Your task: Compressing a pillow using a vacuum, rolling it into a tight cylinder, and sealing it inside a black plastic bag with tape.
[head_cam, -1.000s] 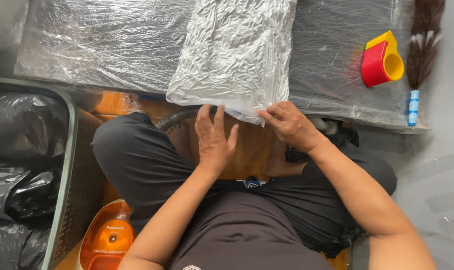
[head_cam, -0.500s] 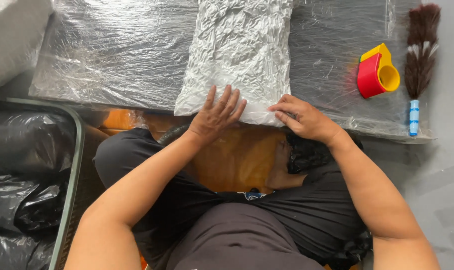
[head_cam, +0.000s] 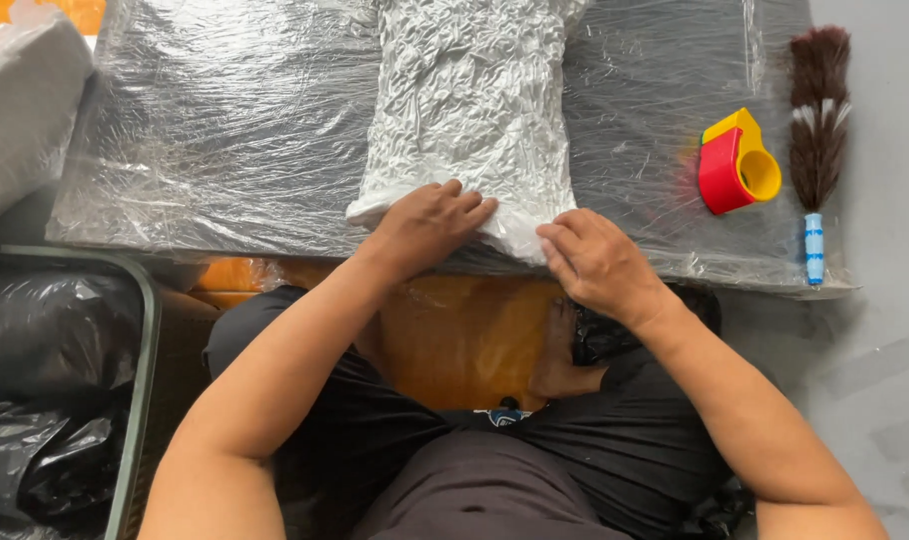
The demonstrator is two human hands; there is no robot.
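A long white crinkled wrapped bundle (head_cam: 470, 110) lies lengthwise on a low board covered in clear plastic film (head_cam: 225, 130). My left hand (head_cam: 430, 225) rests palm down on the bundle's near end, fingers together and curled over the edge. My right hand (head_cam: 595, 262) pinches the bundle's near right corner at the board's front edge. I sit with my legs in dark trousers under the board.
A red and yellow tape dispenser (head_cam: 735, 162) and a brown feather duster with a blue handle (head_cam: 817, 140) lie at the board's right. A basket with black plastic bags (head_cam: 45, 400) stands at my left. A white wrapped package (head_cam: 20, 110) sits far left. Grey floor at right.
My left hand moved from spread fingers to closed fingers on the bundle's near end. My right hand shifted onto its near right corner. The view tilted slightly toward the board.
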